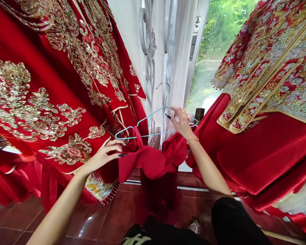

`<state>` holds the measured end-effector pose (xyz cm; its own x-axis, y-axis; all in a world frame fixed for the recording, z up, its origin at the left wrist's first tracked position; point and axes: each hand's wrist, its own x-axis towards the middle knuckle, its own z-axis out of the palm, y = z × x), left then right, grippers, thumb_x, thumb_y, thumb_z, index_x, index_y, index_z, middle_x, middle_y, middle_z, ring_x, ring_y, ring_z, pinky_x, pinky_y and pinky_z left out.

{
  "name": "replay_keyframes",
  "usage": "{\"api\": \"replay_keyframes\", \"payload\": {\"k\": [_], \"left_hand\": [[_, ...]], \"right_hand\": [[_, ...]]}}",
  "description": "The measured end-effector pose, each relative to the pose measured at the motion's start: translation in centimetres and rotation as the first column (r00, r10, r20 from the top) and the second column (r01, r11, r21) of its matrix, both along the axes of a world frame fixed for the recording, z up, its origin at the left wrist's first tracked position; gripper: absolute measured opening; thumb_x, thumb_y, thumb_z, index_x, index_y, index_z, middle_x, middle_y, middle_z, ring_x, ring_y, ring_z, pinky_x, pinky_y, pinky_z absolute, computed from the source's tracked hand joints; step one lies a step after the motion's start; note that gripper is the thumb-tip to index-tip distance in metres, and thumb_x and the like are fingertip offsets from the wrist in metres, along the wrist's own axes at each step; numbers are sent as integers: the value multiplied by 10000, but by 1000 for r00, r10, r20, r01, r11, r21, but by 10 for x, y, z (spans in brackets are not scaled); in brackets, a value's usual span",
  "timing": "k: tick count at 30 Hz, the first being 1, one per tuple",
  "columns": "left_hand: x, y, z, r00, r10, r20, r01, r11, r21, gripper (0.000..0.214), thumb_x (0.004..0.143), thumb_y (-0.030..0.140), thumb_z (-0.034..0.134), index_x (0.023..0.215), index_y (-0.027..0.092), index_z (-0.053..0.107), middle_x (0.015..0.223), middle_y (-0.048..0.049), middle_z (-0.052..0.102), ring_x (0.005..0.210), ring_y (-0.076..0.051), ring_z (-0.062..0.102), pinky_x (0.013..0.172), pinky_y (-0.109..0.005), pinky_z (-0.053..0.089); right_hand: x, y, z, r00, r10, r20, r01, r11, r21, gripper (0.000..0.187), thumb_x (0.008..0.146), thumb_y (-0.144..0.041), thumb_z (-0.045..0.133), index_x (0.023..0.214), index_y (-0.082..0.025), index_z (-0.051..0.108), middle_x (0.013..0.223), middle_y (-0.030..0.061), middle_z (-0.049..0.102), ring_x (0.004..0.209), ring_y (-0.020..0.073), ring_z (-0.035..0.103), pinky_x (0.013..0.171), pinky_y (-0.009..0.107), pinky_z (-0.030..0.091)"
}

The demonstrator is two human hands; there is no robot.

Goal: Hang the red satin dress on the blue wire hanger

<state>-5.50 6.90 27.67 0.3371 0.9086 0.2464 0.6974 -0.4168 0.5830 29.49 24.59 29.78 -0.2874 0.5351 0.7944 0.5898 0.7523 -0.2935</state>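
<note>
Head view: I'm holding up a pale teal plastic-coated wire hanger (148, 117) in front of a white sheer curtain (177, 61), with its hook tilting upward and its thin shoulders slanting across my view. My right hand (181, 122) is pinching the wire near the base of the hook, so that grip is closing on the hanger. My left hand (102, 156) is lying over a bunched red satin garment (145, 163), its fingers curling on the glossy cloth, though I cannot tell whether that grip is gripping or only resting. The garment is hanging just below the hanger, and a narrow red satin strap (138, 136) is rising from it to the wire. Hanging to my left is a red robe with raised gold embroidery (40, 102), and to my right is a red jacket crusted with gold and silver beadwork (270, 78). Glossy brown floor tiles (91, 217) are gleaming below.
</note>
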Motion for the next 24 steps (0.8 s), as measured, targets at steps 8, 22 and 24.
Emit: {"api": "replay_keyframes", "payload": {"k": [8, 22, 24], "left_hand": [[-21, 35, 92, 981, -99, -168, 111, 992, 63, 431, 873, 586, 616, 728, 192, 713, 1143, -89, 539, 1063, -228, 542, 1067, -426, 448], [74, 141, 175, 956, -182, -231, 251, 914, 318, 95, 865, 257, 695, 857, 163, 706, 1092, -77, 531, 1140, -227, 542, 1040, -452, 478], [74, 139, 170, 983, -165, -83, 184, 910, 371, 121, 898, 246, 643, 984, 161, 652, 1167, -91, 521, 1113, -219, 570, 975, -432, 526]], "right_hand": [[2, 9, -7, 994, -44, -96, 48, 998, 40, 390, 1003, -440, 405, 1206, -232, 665, 931, 86, 650, 938, 265, 587, 904, 439, 405], [-12, -2, -11, 985, -19, -173, 11, 999, -47, 432, 903, -290, 391, 1234, -219, 660, 1066, 116, 683, 993, 275, 588, 948, 479, 412], [-13, -3, -11, 984, -41, -173, 33, 998, -44, 443, 895, -267, 385, 1240, -216, 657, 1058, 116, 680, 993, 276, 589, 950, 483, 416]]}}
